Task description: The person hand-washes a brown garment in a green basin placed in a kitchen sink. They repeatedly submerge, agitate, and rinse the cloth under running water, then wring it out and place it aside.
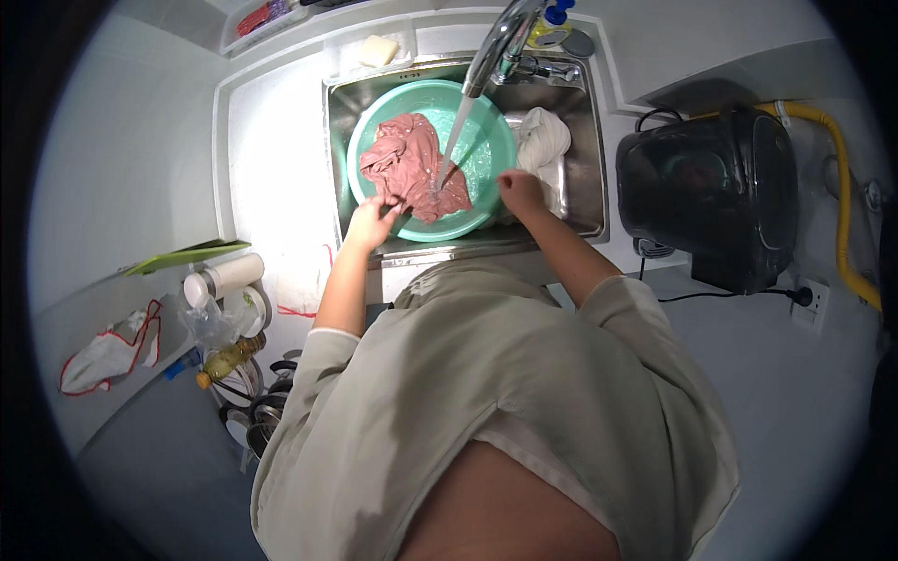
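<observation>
A green plastic basin (358, 126) stands in the stainless steel sink (596, 168). Water runs from the curved faucet (484, 59) onto a wet pink cloth (407, 158) that lies in the basin's left and lower part. At the basin's lower left rim, my left hand (375, 219) has its fingertips at the edge of the pink cloth; whether they grip it is unclear. My right hand (520, 191) is at the basin's right rim with its fingers curled, and what is in them cannot be seen. A white cloth (544, 137) lies bunched in the sink, right of the basin.
Behind the sink are a yellow sponge or soap block (377, 51) in a clear tray and a pump bottle (549, 31). A black appliance (708, 196) stands right, near a yellow hose (838, 168). Left are a white bottle (235, 275), an oil bottle (228, 362) and pans.
</observation>
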Action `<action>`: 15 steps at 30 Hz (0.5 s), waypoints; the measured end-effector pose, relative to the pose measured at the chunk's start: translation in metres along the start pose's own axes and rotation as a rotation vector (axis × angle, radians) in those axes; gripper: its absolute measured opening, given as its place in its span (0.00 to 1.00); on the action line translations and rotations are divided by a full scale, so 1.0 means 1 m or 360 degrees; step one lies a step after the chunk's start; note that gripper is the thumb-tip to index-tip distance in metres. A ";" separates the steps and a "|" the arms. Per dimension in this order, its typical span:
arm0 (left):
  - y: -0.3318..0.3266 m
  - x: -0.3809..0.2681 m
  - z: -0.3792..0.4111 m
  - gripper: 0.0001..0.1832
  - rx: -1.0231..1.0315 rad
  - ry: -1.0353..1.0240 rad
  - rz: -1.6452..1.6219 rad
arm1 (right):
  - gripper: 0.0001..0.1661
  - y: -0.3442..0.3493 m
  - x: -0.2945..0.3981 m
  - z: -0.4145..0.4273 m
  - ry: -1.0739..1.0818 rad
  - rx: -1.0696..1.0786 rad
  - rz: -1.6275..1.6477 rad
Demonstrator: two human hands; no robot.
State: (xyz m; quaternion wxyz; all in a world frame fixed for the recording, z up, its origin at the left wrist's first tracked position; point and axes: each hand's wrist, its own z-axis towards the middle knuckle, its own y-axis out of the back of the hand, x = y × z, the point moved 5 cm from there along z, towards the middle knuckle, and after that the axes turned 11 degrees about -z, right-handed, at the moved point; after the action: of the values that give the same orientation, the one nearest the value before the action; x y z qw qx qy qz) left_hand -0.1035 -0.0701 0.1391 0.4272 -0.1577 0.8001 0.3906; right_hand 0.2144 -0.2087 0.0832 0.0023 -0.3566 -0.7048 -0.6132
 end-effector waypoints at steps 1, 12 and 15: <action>0.001 -0.001 -0.008 0.13 0.0034 0.0083 0.0022 | 0.25 0.020 -0.008 -0.004 -0.0063 -0.0300 -0.0068; -0.001 0.008 -0.043 0.05 -0.0398 -0.0155 0.0240 | 0.89 0.011 -0.057 0.028 -0.1272 -0.0060 0.0641; -0.001 -0.008 -0.050 0.05 -0.0594 -0.0243 0.0327 | 0.92 0.000 -0.085 0.026 -0.1618 -0.0355 0.1137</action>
State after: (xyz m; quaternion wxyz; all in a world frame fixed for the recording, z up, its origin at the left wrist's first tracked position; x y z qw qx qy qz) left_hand -0.1265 -0.1093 0.1619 0.4079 -0.1216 0.6911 0.5841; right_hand 0.2890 -0.2282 0.0389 -0.1657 -0.8149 -0.3871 -0.3983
